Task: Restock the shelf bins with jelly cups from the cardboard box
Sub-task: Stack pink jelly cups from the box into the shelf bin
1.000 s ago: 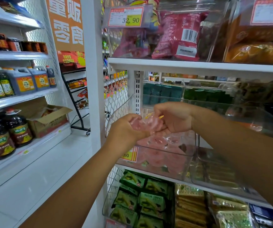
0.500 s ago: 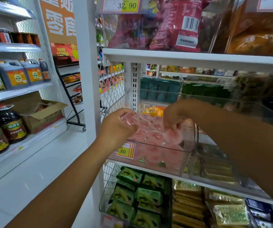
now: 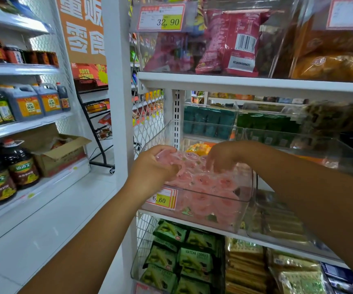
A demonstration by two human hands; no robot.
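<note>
On the shelf (image 3: 298, 250) just right of the white upright post (image 3: 118, 102), a clear plastic bin (image 3: 235, 221) sits with a yellow price tag (image 3: 162, 199) on its front wall at the 9 o'clock corner. Pink jelly cups (image 3: 205, 183) fill the bin nearly to the rim, lying in layers with most sealed tops facing up. The person's left grip (image 3: 152, 168) hovers at the bin's 10 o'clock edge, fingers curled round a small cluster of the same pink cups, which poke out at about 1 o'clock from the knuckles. The right grip (image 3: 224, 154) reaches in from 3 o'clock, palm down over the back of the bin, fingertips (image 3: 210, 165) bent onto the top layer. Blur hides whether they pinch a cup or only touch it, so that cannot be told. The two grips are near each other but apart. At 6 o'clock from the bin, green matcha cookie packs (image 3: 194, 257) stand in another bin. At 12 o'clock, a red snack bag (image 3: 232, 39) leans behind clear plastic. Far off at 9 o'clock, dark oil bottles (image 3: 20, 166) stand on a separate rack.
</note>
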